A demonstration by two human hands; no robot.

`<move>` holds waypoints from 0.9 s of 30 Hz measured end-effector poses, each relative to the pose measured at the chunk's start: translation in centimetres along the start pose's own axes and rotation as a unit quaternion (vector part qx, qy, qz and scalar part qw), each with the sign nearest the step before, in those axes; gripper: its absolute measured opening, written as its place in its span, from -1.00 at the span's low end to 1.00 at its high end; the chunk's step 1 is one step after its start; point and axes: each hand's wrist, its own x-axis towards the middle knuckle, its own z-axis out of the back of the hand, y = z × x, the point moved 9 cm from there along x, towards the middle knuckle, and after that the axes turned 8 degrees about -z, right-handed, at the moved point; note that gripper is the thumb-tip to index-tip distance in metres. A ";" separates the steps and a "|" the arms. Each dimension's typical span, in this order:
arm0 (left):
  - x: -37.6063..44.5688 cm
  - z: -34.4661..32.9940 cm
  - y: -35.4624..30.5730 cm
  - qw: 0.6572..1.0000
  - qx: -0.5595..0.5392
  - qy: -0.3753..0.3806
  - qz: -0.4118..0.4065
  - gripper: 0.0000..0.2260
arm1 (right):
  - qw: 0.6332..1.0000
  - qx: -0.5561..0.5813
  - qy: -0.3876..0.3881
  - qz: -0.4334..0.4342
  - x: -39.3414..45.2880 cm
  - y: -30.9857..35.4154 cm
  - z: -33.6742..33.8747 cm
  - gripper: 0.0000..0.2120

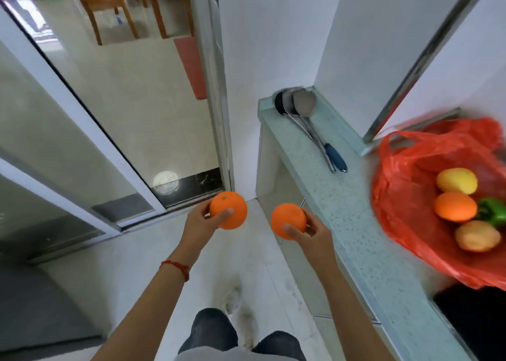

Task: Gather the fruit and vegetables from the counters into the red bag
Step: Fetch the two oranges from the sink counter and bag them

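Observation:
My left hand [201, 225] grips an orange [228, 210] over the floor. My right hand [315, 233] grips a second orange [288, 220] just left of the counter's edge. The red bag [405, 196] lies open on the pale green counter [353, 224] at the right. Inside it I see a yellow fruit [456, 180], a third orange [455, 206], a green pepper [492, 211] and a potato [477, 235]. Both hands are left of the bag and apart from it.
Metal ladles and a spatula [304, 109] with a blue handle lie at the counter's far end. A sliding glass door [109, 130] stands to the left, with wooden chairs [109, 2] beyond. A dark recess [476, 314] sits in the counter below the bag.

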 end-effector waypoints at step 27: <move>3.6 -31.0 -7.9 0.866 0.085 0.486 -0.082 -0.34 | 0.862 0.174 -0.454 -0.146 -7.5 -7.4 17.5 -0.41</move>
